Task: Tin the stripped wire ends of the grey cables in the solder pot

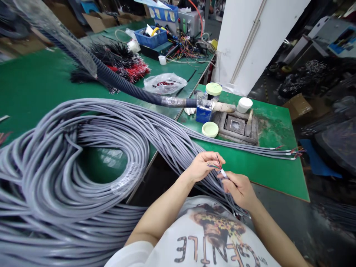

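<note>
My right hand [239,190] pinches the end of a grey sheathed cable [223,172], whose tip shows white. Thin coloured wires [213,165] fan out from that end, and my left hand [204,166] closes on them from the left. Behind my hands runs a large coil of grey cable [83,167], spreading over the bench edge and across my lap. Several more grey cable ends [286,152] with stripped coloured wires lie on the green bench mat [272,174].
A metal solder pot [236,127] is set into the bench, among lidded jars [213,89] and a blue box [203,114]. Black corrugated conduit [125,79] crosses above. Black-and-red wire bundles [119,63], a plastic bag [165,83] and a blue crate [151,37] sit on the far bench.
</note>
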A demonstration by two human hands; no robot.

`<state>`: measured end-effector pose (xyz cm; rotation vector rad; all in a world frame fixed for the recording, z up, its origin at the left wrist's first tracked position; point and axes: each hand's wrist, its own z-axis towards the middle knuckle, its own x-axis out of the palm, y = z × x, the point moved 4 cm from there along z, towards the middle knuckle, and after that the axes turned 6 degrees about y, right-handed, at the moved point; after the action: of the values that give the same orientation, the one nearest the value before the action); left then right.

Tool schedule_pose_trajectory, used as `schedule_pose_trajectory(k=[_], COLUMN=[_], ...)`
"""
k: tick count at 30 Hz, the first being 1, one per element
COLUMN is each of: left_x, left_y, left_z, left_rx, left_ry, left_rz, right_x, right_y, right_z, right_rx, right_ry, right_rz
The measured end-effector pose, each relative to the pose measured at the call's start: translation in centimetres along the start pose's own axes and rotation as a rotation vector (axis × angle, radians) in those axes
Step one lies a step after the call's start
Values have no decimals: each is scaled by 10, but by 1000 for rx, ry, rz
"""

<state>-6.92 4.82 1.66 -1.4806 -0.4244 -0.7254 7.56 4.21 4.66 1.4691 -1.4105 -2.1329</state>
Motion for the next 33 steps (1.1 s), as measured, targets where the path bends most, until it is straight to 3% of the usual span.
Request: schedule_pose_trajectory(k=[9, 15, 20, 23, 29, 33], left_x=[-2, -2, 0, 6, 20, 18], left_y=[-5, -4, 11, 21, 36, 32], left_z=[-3, -2, 0, 2, 4, 4], left_rx=[55, 89, 71, 57, -20, 91], left_ry=[37, -49, -146, -161, -182, -241], left_rz=[85, 58, -25, -42, -251, -180], right_x=[-1, -1, -11, -16, -22, -29], right_y=[-1, -1, -3, -2, -5, -4], right_z=[-1, -4, -5, 1, 10, 16], right_rx=[25, 80, 217, 220, 58, -77], right_ry=[-4, -16, -211, -325, -539, -592], right_rz=[9, 47, 292, 242, 38, -12])
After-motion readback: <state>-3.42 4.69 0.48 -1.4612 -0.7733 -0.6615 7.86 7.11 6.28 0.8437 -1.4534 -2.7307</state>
